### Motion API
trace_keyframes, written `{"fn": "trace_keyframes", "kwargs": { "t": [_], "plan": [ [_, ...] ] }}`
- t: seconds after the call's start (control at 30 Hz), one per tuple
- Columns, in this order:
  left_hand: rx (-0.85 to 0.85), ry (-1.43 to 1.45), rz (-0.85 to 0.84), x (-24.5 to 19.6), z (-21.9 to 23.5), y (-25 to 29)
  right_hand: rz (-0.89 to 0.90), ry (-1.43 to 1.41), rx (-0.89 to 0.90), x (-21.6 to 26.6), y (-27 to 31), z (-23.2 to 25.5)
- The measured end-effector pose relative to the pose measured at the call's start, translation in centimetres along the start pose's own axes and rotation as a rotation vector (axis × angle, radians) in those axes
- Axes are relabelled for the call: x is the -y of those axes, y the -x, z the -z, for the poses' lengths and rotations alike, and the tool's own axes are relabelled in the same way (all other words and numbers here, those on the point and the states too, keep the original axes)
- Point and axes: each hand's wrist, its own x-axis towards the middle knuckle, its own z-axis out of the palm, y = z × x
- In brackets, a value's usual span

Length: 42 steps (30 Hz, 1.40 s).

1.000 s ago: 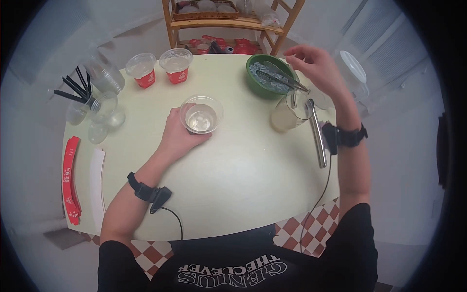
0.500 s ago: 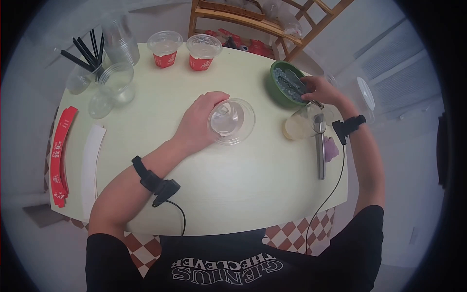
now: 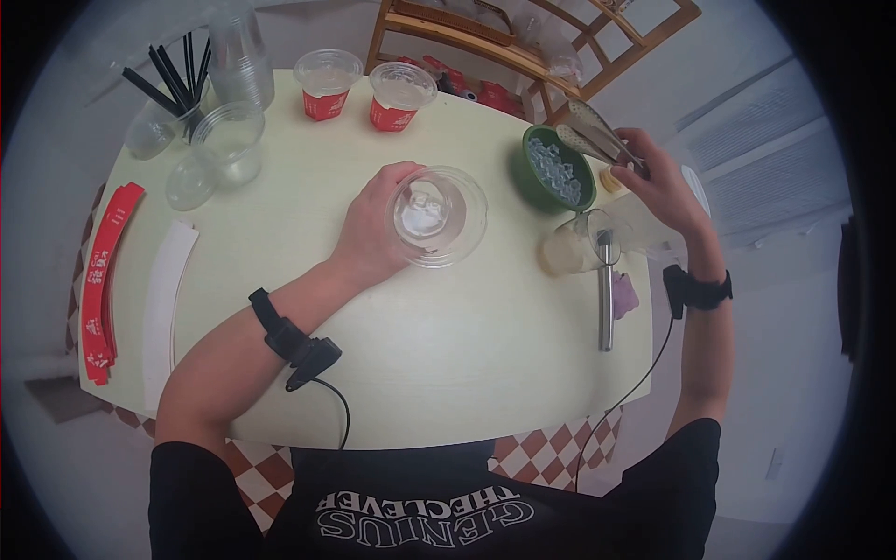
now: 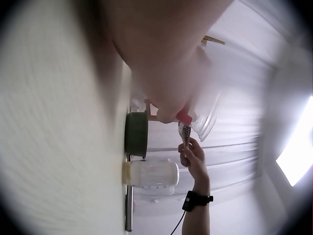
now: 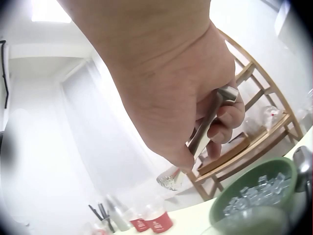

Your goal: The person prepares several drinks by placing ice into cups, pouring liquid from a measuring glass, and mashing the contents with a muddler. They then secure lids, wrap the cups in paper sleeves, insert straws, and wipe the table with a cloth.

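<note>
A clear plastic cup [image 3: 439, 219] sits in the curled grip of a person's left hand [image 3: 371, 229], its mouth turned up toward the head camera; whether its base touches the tabletop [image 3: 467, 345] cannot be told. Thin-walled and light by its look, the cup seems likely to buckle under a hard squeeze and to slip if damp, best held round the body below the flared rim. The right hand [image 3: 661, 182] pinches one pair of metal tongs [image 3: 590, 118] between thumb and fingers, raised above a green bowl [image 3: 526, 177]; they look stiff and springy, best taken midway along the arms. Ice cubes [image 3: 553, 170], too many to count, fill the bowl. Nearer the person than the right hand are one pitcher [image 3: 565, 247], one metal rod [image 3: 606, 308] and one purple cloth [image 3: 626, 295]. Beyond the left hand stand two cups in red sleeves [image 3: 358, 107]; to its left are bunched black straws [image 3: 152, 91], not countable, one pile of red strips [image 3: 101, 289] and one of white strips [image 3: 168, 299].
</note>
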Motion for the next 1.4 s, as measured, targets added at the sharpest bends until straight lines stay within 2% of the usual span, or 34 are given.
{"fn": "trace_keyframes", "kwargs": {
  "t": [0.07, 0.13, 0.17, 0.3, 0.33, 0.43, 0.47, 0.53, 0.63, 0.8, 0.87, 0.93, 1.17, 1.33, 1.4],
  "plan": [
    [-0.016, 0.066, 0.064, 0.1, -0.1, 0.0, -0.018, -0.084, -0.045, 5.4, 2.4, 0.4],
    [-0.013, 0.016, 0.031, -0.2, 0.3, -0.2, 0.083, -0.002, -0.043, 9.4, 4.6, 0.3],
    [-0.014, -0.037, -0.003, -0.3, 0.4, -0.3, 0.178, 0.075, -0.081, 10.5, 5.6, -0.2],
    [-0.023, -0.073, -0.034, 0.0, 0.1, -0.3, 0.225, 0.205, -0.072, 15.3, 7.7, -3.1],
    [-0.028, -0.071, -0.033, -0.1, 0.1, -0.4, 0.361, 0.292, -0.138, 15.5, 7.4, -4.4],
    [-0.029, -0.065, -0.045, 0.2, 0.0, -0.3, 0.418, 0.436, -0.133, 16.3, 6.6, -7.2],
    [-0.031, -0.058, -0.054, 0.2, 0.0, -0.3, 0.416, 0.432, -0.135, 16.5, 6.2, -8.0],
    [-0.023, -0.058, -0.057, 0.1, 0.1, -0.4, 0.302, 0.568, -0.012, 16.9, 5.5, -9.3],
    [-0.015, -0.079, -0.055, 0.0, 0.1, -0.4, 0.373, 0.551, -0.052, 17.0, 4.2, -11.0],
    [-0.036, -0.131, -0.042, 0.0, 0.1, -0.5, 0.348, 0.629, -0.017, 17.6, 3.2, -12.5],
    [-0.073, -0.231, -0.122, -0.3, 0.1, -0.7, 0.34, 0.626, -0.009, 17.8, 3.0, -12.7],
    [-0.073, -0.228, -0.108, -0.3, 0.0, -0.6, 0.262, 0.599, 0.115, 18.1, 2.5, -12.9],
    [-0.111, -0.271, -0.099, -0.2, -0.1, -0.8, 0.203, 0.601, 0.108, 18.4, 2.2, -13.7],
    [-0.106, -0.261, -0.087, -0.3, 0.1, -0.6, 0.237, 0.552, 0.01, 17.1, 2.4, -14.5],
    [-0.089, -0.26, -0.069, -0.2, 0.0, -0.6, 0.238, 0.546, 0.032, 16.8, 2.6, -14.5]
  ]
}}
